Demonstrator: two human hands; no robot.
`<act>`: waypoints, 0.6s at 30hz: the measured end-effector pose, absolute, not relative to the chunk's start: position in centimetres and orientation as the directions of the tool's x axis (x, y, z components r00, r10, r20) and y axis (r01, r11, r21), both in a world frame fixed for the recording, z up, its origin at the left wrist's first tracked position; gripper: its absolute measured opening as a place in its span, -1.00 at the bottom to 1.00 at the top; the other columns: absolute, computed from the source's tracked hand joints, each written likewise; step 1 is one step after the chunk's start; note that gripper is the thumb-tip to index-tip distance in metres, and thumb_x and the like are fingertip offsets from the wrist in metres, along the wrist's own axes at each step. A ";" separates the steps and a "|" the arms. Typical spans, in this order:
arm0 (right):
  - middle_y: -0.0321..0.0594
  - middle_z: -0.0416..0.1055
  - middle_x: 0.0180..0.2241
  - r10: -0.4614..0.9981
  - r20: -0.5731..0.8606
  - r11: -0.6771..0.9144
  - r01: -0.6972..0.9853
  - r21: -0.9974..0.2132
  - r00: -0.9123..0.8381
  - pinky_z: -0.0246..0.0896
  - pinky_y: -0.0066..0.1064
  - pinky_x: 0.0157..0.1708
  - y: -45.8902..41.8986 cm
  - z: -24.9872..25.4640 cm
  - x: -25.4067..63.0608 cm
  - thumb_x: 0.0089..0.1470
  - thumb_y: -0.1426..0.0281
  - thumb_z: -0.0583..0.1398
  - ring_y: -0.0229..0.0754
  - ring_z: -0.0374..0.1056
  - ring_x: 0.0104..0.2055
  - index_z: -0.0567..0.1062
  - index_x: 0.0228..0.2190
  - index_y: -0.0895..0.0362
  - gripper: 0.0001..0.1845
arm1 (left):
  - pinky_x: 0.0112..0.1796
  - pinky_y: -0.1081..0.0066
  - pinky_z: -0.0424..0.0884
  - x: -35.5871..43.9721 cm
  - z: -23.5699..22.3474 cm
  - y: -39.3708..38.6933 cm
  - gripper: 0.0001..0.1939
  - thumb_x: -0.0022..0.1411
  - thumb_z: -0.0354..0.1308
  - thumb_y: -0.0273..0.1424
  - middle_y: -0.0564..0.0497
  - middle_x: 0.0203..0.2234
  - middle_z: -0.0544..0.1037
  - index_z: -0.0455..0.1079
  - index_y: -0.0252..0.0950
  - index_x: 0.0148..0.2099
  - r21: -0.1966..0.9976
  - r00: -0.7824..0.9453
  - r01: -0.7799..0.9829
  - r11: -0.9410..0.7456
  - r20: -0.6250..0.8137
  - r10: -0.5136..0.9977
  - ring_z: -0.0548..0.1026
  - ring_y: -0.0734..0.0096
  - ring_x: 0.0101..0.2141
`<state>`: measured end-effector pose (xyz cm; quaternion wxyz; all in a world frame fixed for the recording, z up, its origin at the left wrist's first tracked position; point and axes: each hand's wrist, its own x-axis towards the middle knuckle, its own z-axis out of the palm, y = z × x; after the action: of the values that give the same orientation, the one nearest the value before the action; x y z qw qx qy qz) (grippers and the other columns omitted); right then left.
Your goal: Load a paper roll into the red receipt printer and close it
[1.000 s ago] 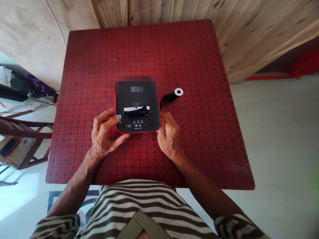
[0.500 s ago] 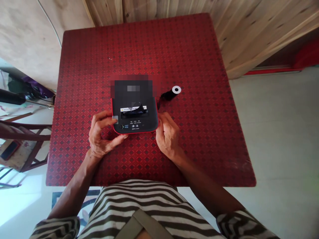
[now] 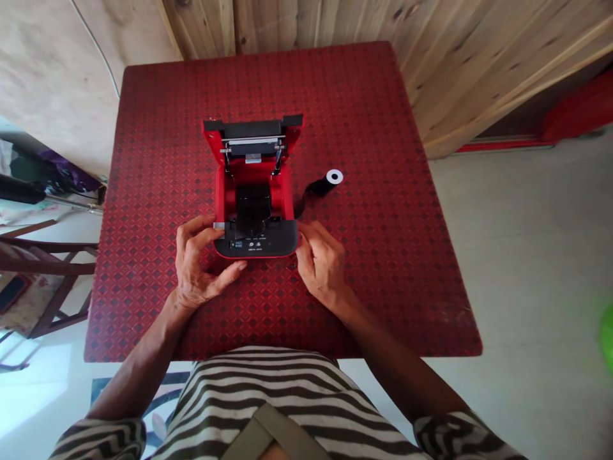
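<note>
A small red and black printer [image 3: 282, 238] stands near the middle of the table, its lid [image 3: 253, 130] raised and tilted back. Inside the red compartment lies a black roll [image 3: 253, 203], with a torn end draped over the front panel. My left hand [image 3: 195, 265] grips the printer's front left corner, fingers on the grey latch [image 3: 219, 225] and thumb at the front edge. Against the right side, my right hand [image 3: 323, 260] has its fingers curled on the casing. Beside the printer rests a second black roll with a white end [image 3: 334, 177].
The printer and rolls are on a table with a red patterned cover [image 3: 393, 268]. Wooden panels [image 3: 316, 25] border its far side. A dark wooden chair [image 3: 52, 265] stands at the left. A black cable or strip [image 3: 299, 207] lies by the printer's right side.
The printer's lid has sprung from closed to raised, exposing the red compartment and the black roll inside. Both hands have stayed at the printer's sides.
</note>
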<state>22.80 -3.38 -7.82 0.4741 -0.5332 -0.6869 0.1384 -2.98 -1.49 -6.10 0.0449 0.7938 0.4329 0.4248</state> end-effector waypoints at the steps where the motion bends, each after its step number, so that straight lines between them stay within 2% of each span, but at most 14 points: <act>1: -0.21 0.55 -0.30 0.862 0.506 0.375 0.624 -0.686 0.038 0.42 -0.32 -0.29 -3.3 -7.1 23.2 0.50 0.39 0.07 -0.18 0.49 -0.33 0.62 0.01 0.08 -0.68 | 0.06 0.02 0.56 -3.1 -6.1 -1.5 -0.38 0.28 0.39 0.03 -0.14 0.11 0.50 0.34 -0.11 0.24 0.431 0.277 0.654 -0.622 0.629 0.726 0.54 0.07 0.08; 4: -0.23 0.57 -0.31 0.820 0.569 0.383 0.686 -0.619 0.055 0.40 -0.32 -0.32 -2.3 -4.0 24.0 0.47 0.40 0.15 -0.20 0.46 -0.37 0.64 -0.03 0.05 -0.75 | 0.09 0.02 0.57 -3.1 -6.1 -1.7 -0.32 0.27 0.43 -0.05 -0.15 0.14 0.50 0.32 -0.11 0.32 0.412 0.301 0.654 -0.634 0.628 0.718 0.54 0.06 0.10; 7: -0.16 0.65 -0.17 0.792 0.583 0.511 0.719 -0.471 -0.182 0.47 -0.24 -0.08 0.2 -0.7 23.4 0.44 0.40 0.21 -0.12 0.53 -0.16 0.65 -0.06 0.05 -0.81 | 0.17 0.00 0.55 -2.8 -6.3 -1.9 -0.22 0.29 0.44 -0.10 -0.19 0.19 0.48 0.25 -0.13 0.43 0.400 0.303 0.660 -0.636 0.633 0.713 0.52 0.03 0.16; 9: -0.11 0.66 -0.11 0.812 0.445 0.552 0.747 -0.371 -0.378 0.44 -0.16 0.06 2.4 1.0 22.2 0.43 0.43 0.21 -0.04 0.53 -0.02 0.66 -0.10 0.08 -0.81 | 0.23 -0.03 0.53 -2.5 -6.4 -2.0 -0.14 0.29 0.44 -0.10 -0.23 0.27 0.43 0.18 -0.14 0.49 0.410 0.306 0.651 -0.639 0.628 0.715 0.49 -0.02 0.23; 11: -0.06 0.66 -0.09 0.839 0.228 0.542 0.793 -0.279 -0.493 0.39 -0.14 0.08 4.3 2.3 20.6 0.42 0.48 0.19 0.00 0.53 0.01 0.67 -0.11 0.14 -0.78 | 0.27 -0.05 0.51 -2.4 -6.6 -2.1 -0.08 0.30 0.45 -0.09 -0.28 0.35 0.37 0.12 -0.15 0.54 0.429 0.315 0.630 -0.647 0.621 0.718 0.44 -0.06 0.31; 14: 0.05 0.66 -0.06 0.869 -0.053 0.480 0.864 -0.154 -0.492 0.38 -0.18 -0.05 5.9 3.7 18.4 0.43 0.54 0.13 0.04 0.57 -0.04 0.66 -0.05 0.23 -0.72 | 0.31 -0.05 0.50 -2.3 -6.8 -2.2 -0.05 0.32 0.43 -0.13 -0.33 0.41 0.32 0.06 -0.19 0.57 0.446 0.326 0.618 -0.647 0.604 0.727 0.39 -0.08 0.38; 18: 0.17 0.64 0.03 0.872 -0.196 0.444 0.893 -0.066 -0.448 0.40 -0.17 -0.10 6.2 4.6 16.6 0.42 0.59 0.08 0.15 0.59 0.07 0.64 0.03 0.29 -0.65 | 0.31 0.00 0.52 -2.2 -7.0 -2.4 -0.07 0.36 0.41 -0.21 -0.30 0.37 0.41 0.02 -0.18 0.59 0.460 0.321 0.615 -0.641 0.596 0.736 0.43 -0.01 0.37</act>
<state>16.64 6.25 4.56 -0.0665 -0.5210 -0.8472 0.0798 -2.19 -2.37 -6.96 0.0744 0.8094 0.4173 0.4065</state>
